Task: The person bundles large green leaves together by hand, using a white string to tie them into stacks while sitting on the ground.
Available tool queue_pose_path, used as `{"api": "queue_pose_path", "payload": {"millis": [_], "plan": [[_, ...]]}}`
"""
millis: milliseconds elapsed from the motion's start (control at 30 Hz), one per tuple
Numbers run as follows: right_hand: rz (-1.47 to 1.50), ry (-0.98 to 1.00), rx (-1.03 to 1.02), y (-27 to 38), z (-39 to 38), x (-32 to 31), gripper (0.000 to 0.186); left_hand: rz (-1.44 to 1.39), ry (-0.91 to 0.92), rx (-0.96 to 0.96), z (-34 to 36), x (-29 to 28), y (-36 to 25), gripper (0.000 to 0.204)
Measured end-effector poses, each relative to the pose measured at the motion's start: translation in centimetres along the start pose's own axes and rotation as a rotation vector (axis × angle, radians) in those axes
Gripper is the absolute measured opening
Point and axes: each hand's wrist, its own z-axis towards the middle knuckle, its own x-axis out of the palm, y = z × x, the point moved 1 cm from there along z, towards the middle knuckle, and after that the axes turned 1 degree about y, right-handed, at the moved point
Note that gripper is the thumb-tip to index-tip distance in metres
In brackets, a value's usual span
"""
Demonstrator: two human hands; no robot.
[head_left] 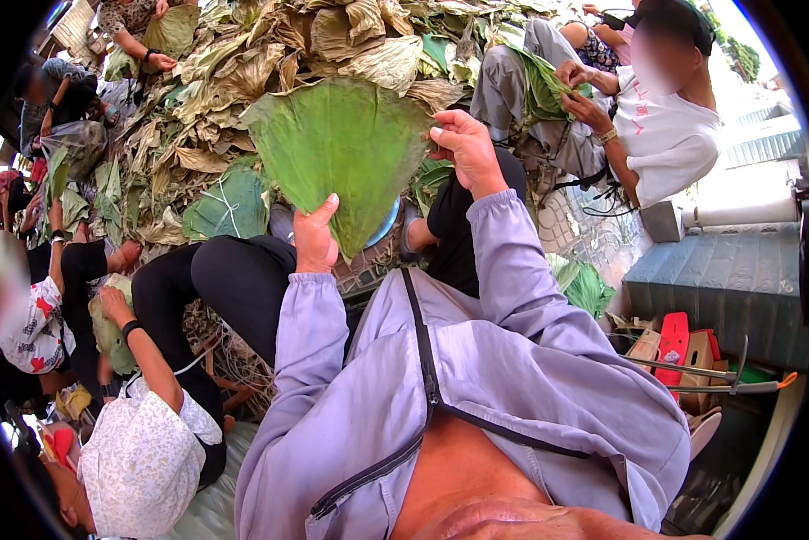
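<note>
Between my two hands a large green lotus leaf [337,148] is spread out like a fan, its wide edge away from me and its narrow end toward my lap. My left hand [314,238] pinches it low on the near side, thumb lying on top. At the right corner, my right hand [472,153] grips the edge between thumb and fingers. Just left of my knee lies a green leaf bundle [229,205] tied with white string. Beyond the held leaf rises a heap of dry brown and green leaves [215,99].
A person in a white shirt [679,135] handles leaves at the right. Close on my left sits a person in a patterned top [143,459], with others farther off. At right are a grey padded box [719,279], cardboard boxes [697,360] and loose green leaves [589,288].
</note>
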Motion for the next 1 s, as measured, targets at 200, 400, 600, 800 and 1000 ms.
{"api": "queue_pose_path", "payload": {"millis": [200, 400, 600, 800, 1000], "plan": [[-0.030, 0.008, -0.050, 0.2, -0.3, -0.8, 0.022, -0.032, -0.007, -0.037, 0.2, 0.0, 0.3, 0.047], [-0.148, -0.010, -0.047, 0.3, -0.5, -1.5, 0.023, -0.059, 0.004, -0.065, 0.4, 0.0, 0.3, 0.046], [-0.037, 0.077, -0.046, 0.2, -0.6, -1.7, 0.025, -0.145, -0.008, -0.156, 0.5, -0.4, 0.4, 0.044], [-0.008, 0.057, -0.060, 0.8, -0.3, -1.6, 0.030, -0.203, 0.101, -0.285, -0.2, -0.3, 0.5, 0.052], [-0.063, 0.113, -0.081, 1.8, 1.8, -1.4, 0.031, 0.016, 0.112, -0.391, 0.2, -1.2, 0.6, 0.051]]}}
